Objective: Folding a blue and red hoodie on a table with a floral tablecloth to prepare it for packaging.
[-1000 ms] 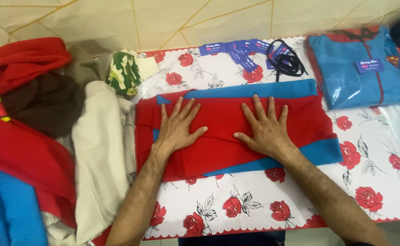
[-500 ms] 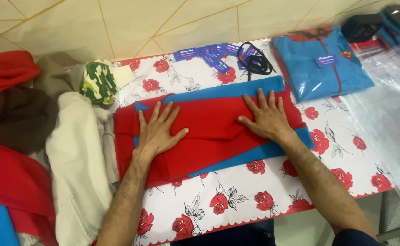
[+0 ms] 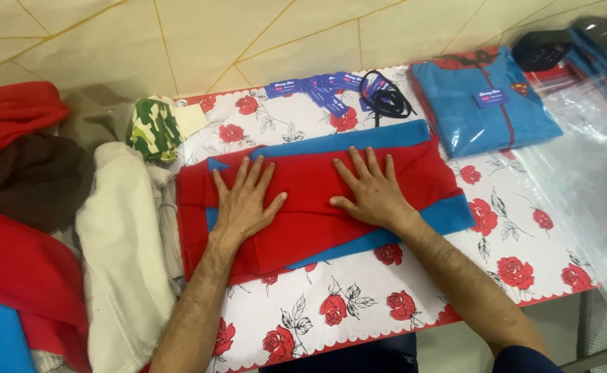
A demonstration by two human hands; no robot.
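A red and blue garment point(image 3: 303, 207) lies folded flat in the middle of a table covered with a white, rose-printed cloth point(image 3: 358, 304). My left hand point(image 3: 244, 200) rests palm down on its left half, fingers spread. My right hand point(image 3: 372, 190) presses flat on its right half, fingers apart too. Neither hand grips anything.
A pile of clothes lies at the left: a cream garment point(image 3: 120, 249), red fabric point(image 3: 20, 276), a dark brown piece point(image 3: 30, 179) and a camouflage piece point(image 3: 153, 128). Blue tags point(image 3: 317, 88) and black cord point(image 3: 386, 100) sit at the back. A bagged blue garment point(image 3: 483, 110) and clear plastic bags point(image 3: 586, 179) lie right.
The camera has swung slightly, so the scene shifts in the frame. Both hands stay flat on the red and blue garment, the right hand having slid a little toward the middle.
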